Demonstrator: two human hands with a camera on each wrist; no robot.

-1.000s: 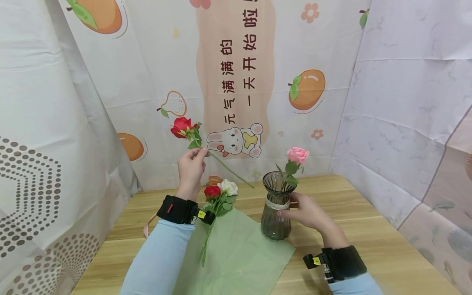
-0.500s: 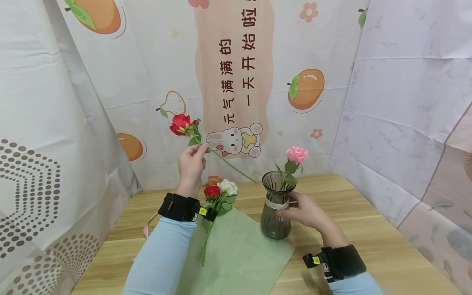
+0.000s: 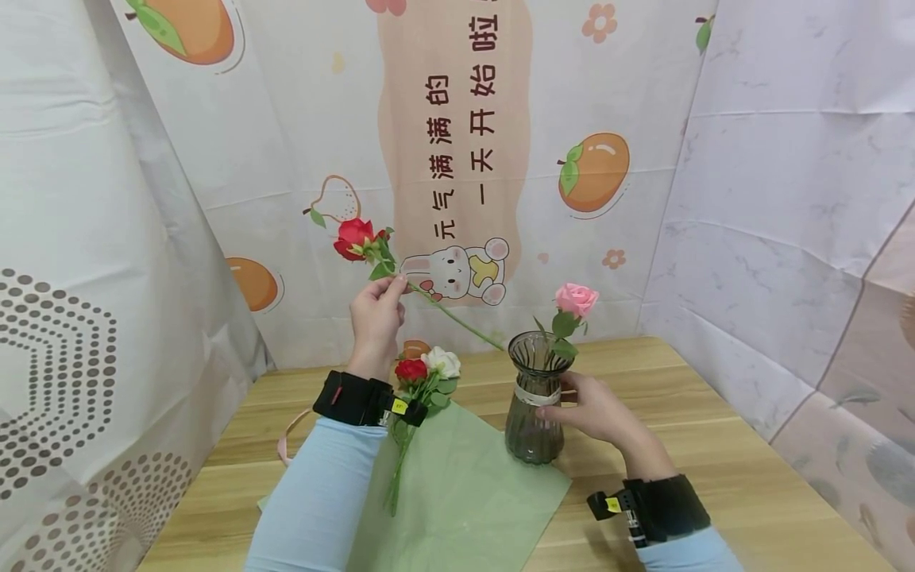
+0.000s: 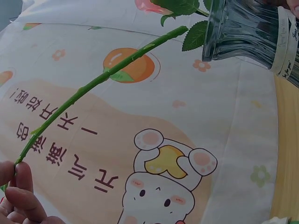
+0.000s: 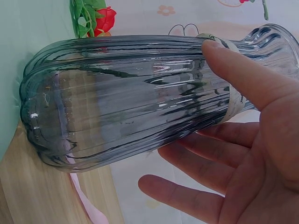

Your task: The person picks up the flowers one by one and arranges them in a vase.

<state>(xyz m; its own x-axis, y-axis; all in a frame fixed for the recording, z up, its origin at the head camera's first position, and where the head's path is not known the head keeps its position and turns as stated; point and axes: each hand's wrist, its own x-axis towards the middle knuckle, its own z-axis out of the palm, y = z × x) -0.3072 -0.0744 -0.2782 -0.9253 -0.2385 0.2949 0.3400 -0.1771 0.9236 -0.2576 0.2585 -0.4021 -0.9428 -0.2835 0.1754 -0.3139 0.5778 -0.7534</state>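
Note:
My left hand (image 3: pixel 375 322) pinches the green stem of a red rose (image 3: pixel 355 240) between thumb and fingers. The bloom points up to the left, and the bare stem (image 4: pixel 103 77) slants down to the right. Its cut end is close to the left side of the vase's mouth, apart from it in the left wrist view. My right hand (image 3: pixel 599 409) holds the ribbed grey glass vase (image 3: pixel 534 433) around its banded neck, thumb on the near side, some fingers behind. A pink rose (image 3: pixel 576 299) stands in the vase, leaning right.
A smaller red rose (image 3: pixel 411 371) and a white rose (image 3: pixel 443 363) lie on a green sheet (image 3: pixel 465 492) on the wooden table (image 3: pixel 686 421). A pink ribbon (image 3: pixel 283 447) lies at the left. Printed curtains (image 3: pixel 279 119) stand behind and at both sides.
My left hand has risen slightly and moved a little right, bringing the red rose's stem end up and nearer the vase's rim. The right hand and vase have stayed in place.

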